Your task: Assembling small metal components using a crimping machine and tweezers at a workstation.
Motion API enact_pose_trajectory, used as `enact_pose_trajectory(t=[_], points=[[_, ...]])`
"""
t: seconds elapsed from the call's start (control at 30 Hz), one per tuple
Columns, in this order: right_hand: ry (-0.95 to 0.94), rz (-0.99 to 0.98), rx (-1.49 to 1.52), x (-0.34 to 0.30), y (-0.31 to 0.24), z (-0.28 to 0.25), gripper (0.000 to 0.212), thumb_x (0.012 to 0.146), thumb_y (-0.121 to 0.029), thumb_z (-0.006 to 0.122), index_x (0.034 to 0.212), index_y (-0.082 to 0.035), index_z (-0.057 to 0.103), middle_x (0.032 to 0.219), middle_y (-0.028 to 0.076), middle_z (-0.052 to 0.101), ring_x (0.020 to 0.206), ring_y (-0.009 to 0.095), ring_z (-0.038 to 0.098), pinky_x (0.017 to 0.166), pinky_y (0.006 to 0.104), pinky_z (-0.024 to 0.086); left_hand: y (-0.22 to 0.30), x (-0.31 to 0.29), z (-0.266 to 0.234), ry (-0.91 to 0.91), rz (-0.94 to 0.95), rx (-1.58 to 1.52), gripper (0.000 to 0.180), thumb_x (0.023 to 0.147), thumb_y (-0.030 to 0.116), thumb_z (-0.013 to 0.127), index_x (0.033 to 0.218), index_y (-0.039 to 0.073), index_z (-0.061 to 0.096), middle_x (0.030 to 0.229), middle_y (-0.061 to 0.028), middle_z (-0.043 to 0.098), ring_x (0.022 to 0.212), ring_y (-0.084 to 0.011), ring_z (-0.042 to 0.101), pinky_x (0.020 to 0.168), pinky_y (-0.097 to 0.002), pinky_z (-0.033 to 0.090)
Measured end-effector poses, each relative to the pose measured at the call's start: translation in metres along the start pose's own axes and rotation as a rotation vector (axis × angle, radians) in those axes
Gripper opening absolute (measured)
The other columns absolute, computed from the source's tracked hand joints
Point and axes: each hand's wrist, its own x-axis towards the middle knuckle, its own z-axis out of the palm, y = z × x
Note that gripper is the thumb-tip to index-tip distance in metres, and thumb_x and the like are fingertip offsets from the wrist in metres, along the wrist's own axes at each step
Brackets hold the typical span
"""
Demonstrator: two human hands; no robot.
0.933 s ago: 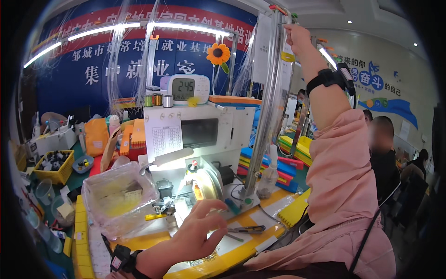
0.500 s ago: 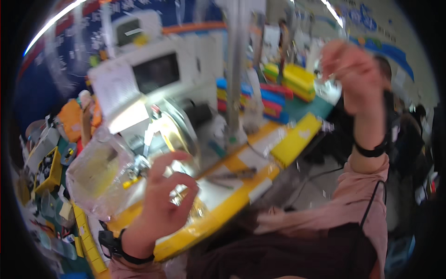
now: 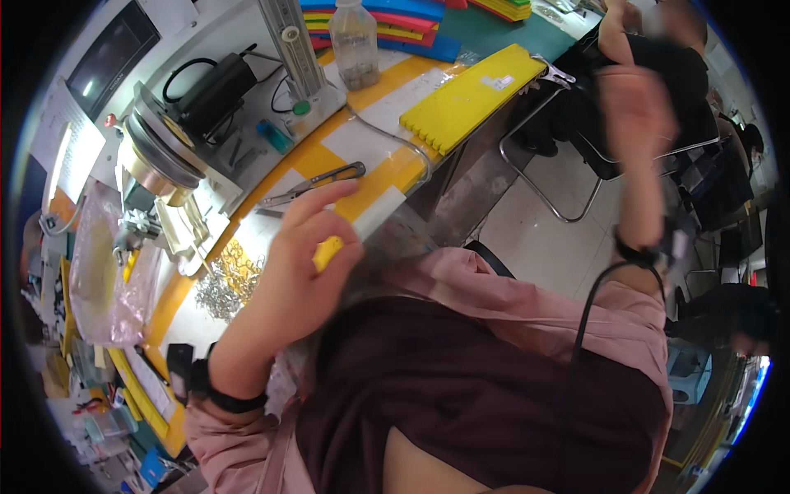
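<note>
My left hand (image 3: 300, 267) hovers over the front edge of the workbench, its index finger stretched out and its thumb apart. A patch of yellow shows in the gap between them; whether it is a thing or the yellow bench edge behind, I cannot tell. Beside this hand lies a pile of small silver and gold-coloured metal pieces (image 3: 226, 284). Just beyond the fingertips is a grey-handled tool (image 3: 317, 183), like a utility knife. My right hand (image 3: 638, 115) is raised off to the right, away from the bench, its fingers smeared by motion.
A machine with a round metal wheel (image 3: 160, 152) and black motor (image 3: 216, 95) stands at the left. A yellow ridged board (image 3: 473, 97) overhangs the bench edge. Behind it stands a clear bottle (image 3: 354, 45). A metal-framed chair (image 3: 568, 218) and a seated person are at the right.
The view has swung down and to the right, so the bench sits further left and more floor shows. Both hands remain raised; the left index finger is now straighter.
</note>
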Motion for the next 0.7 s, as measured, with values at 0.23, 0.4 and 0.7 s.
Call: enact_pose_trajectory(t=[0.23, 0.4, 0.7], points=[[-0.197, 0.171, 0.362, -0.095, 0.032, 0.093, 0.005, 0.067, -0.001, 0.057, 0.066, -0.002, 0.052, 0.079, 0.008, 0.059, 0.076, 0.023, 0.054, 0.068, 0.0289, 0.043, -0.015, 0.037, 0.065, 0.018, 0.16, 0.17, 0.007, 0.071, -0.001, 0.054, 0.077, 0.0, 0.051, 0.117, -0.0204, 0.046, 0.112, -0.0386, 0.039, 0.093, -0.042, 0.033], [-0.254, 0.23, 0.452, -0.11, 0.013, 0.101, 0.005, 0.071, 0.001, 0.057, 0.071, 0.0, 0.052, 0.088, 0.008, 0.058, 0.085, 0.018, 0.053, 0.078, 0.0266, 0.039, -0.034, 0.071, 0.091, 0.086, 0.198, 0.222, 0.008, 0.072, 0.001, 0.053, 0.079, 0.0, 0.051, 0.117, -0.0195, 0.046, 0.113, -0.0364, 0.039, 0.094, -0.0421, 0.032], [-0.192, 0.138, 0.519, -0.111, -0.028, 0.116, 0.007, 0.069, 0.001, 0.057, 0.07, -0.003, 0.052, 0.092, 0.008, 0.057, 0.091, 0.022, 0.049, 0.081, 0.0301, 0.038, -0.042, 0.083, 0.108, 0.05, 0.235, 0.353, 0.008, 0.071, 0.001, 0.054, 0.075, 0.001, 0.048, 0.117, -0.0155, 0.047, 0.113, -0.034, 0.04, 0.094, -0.0423, 0.033]])
